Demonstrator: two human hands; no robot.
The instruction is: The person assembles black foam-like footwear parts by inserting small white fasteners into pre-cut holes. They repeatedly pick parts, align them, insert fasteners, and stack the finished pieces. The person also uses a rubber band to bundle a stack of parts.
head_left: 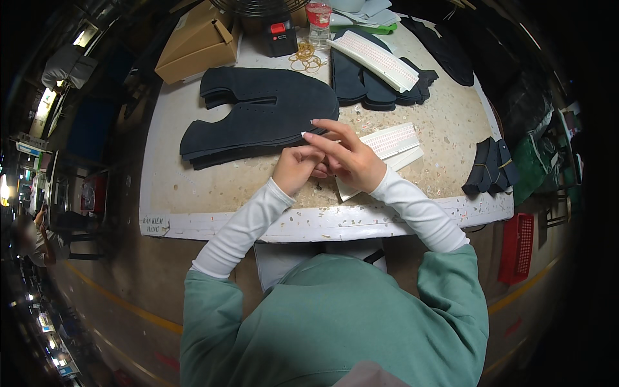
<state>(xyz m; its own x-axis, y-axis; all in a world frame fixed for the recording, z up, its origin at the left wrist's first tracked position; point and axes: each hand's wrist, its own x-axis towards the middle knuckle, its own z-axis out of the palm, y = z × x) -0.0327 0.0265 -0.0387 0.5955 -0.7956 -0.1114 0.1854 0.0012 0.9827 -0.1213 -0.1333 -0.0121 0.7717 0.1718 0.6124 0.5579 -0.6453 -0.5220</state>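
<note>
My two hands meet over the near middle of the table. My left hand (295,169) is closed, its fingers curled against the right hand; anything inside them is hidden. My right hand (354,161) has two fingers stretched out to the left, with small white bits at their tips that could be labels or nails. Its lower fingers touch the left hand. Just beyond lies a stack of dark, U-shaped cut pieces (264,106) with small holes. White strips printed with rows of red marks (393,142) lie beside and partly behind my right hand.
Further back are more dark cut pieces (361,87) under a white strip stack (377,61), rubber bands (307,59), a bottle (318,29), a black device (278,40) and a cardboard box (196,45). Banded dark bundles (490,166) sit at right; a red basket (516,248) stands below.
</note>
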